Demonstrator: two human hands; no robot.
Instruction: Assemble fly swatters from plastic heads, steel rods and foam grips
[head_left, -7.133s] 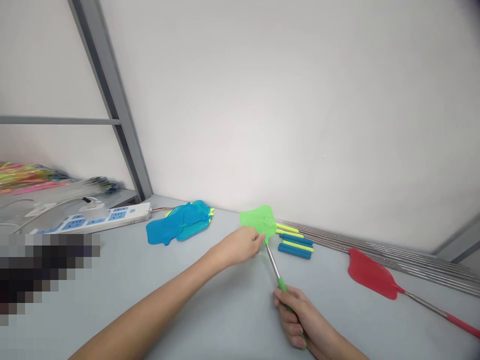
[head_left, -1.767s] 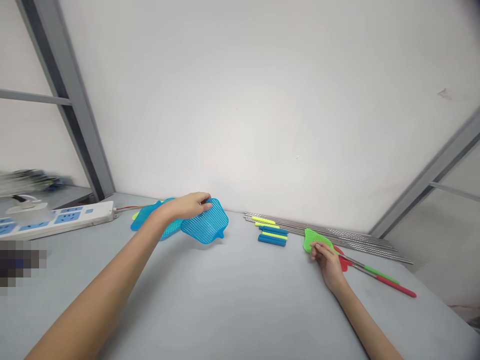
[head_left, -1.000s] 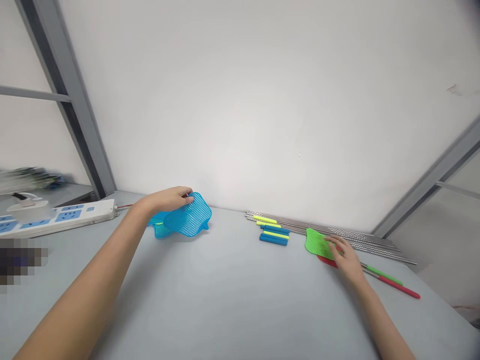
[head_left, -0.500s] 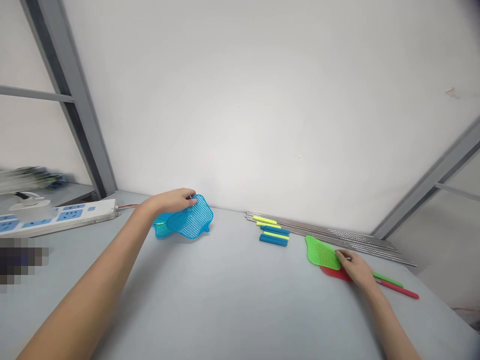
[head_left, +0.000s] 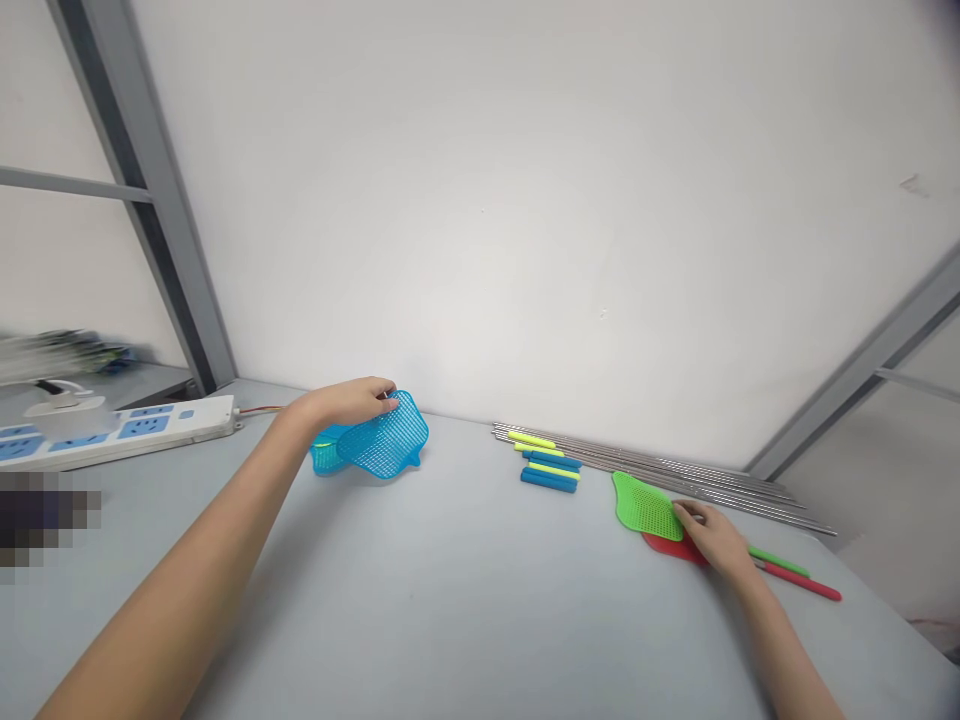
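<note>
My left hand [head_left: 356, 400] is closed on the edge of a blue mesh fly swatter head [head_left: 391, 440], pinched between thumb and fingers and tilted up. Behind and left of it, more blue mesh heads [head_left: 325, 455] lie on the table, partly hidden by my wrist. At the right, my right hand [head_left: 712, 535] grips a green fly swatter [head_left: 646, 507] where its mesh meets the stem. A red fly swatter [head_left: 671, 546] lies beneath the green one. Their green handle [head_left: 780, 561] and red handle [head_left: 802, 581] stick out to the right past my hand.
Several short blue and yellow handle tubes [head_left: 549, 481] lie mid-table. Long thin metal rods [head_left: 660, 470] run along the wall behind. A white power strip [head_left: 195, 418] with a plug stands at the left. Metal frame posts [head_left: 169, 220] flank the wall.
The view has shifted very slightly. Both hands keep their holds, and nothing on the table has visibly moved.
</note>
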